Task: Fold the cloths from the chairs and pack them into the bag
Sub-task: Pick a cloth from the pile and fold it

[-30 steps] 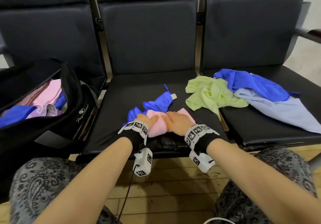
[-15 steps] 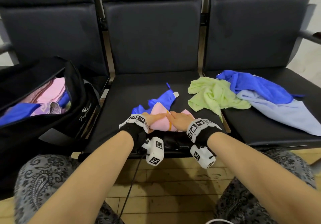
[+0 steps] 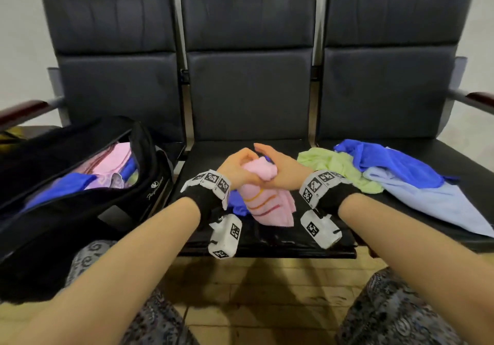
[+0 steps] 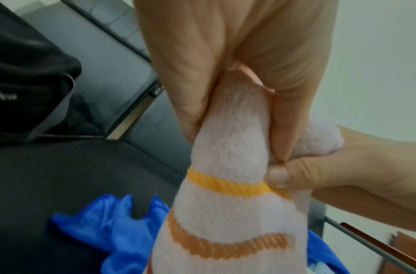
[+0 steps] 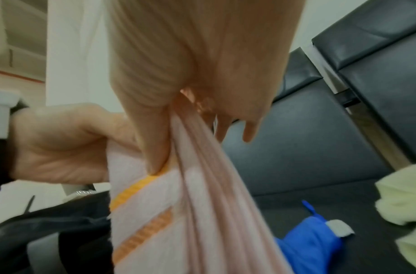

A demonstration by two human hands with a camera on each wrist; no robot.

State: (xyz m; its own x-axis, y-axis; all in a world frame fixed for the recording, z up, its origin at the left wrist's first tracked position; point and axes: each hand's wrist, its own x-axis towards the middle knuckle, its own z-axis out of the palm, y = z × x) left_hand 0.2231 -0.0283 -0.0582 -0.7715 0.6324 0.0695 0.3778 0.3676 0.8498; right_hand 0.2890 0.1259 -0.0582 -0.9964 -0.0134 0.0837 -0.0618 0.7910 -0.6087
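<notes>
Currently the pink striped cloth (image 3: 263, 197) is being held up above the middle chair seat (image 3: 203, 157) by both hands, bunched at its top, its lower part hanging down toward the seat's front edge. The left hand (image 3: 235, 168) is being kept clamped round the gathered top; in the left wrist view its fingers (image 4: 190, 103) are curled tight on the fabric. The right hand (image 3: 280, 169) is being pressed in from the other side, thumb and palm pinching a fold, while the remaining fingers (image 5: 249, 129) are sticking out loose. Likely reason for this hold: the cloth is being lifted clear of the seat so it can hang free and be shaken out or re-gripped by the corners before folding. That is a judgement, not seen.

Look of the cloth: soft, fluffy terry, pale pink, with a yellow band and orange bands across it; it is being drawn into long vertical pleats below the grip.

A crumpled blue cloth (image 3: 238, 205) is lying on the same seat just under it. A green cloth (image 3: 339, 168), another blue cloth (image 3: 395, 162) and a light blue cloth (image 3: 433, 203) are being left piled on the right chair. The black bag (image 3: 149, 184) is standing open on the left chair, with pink and blue cloths already inside.
</notes>
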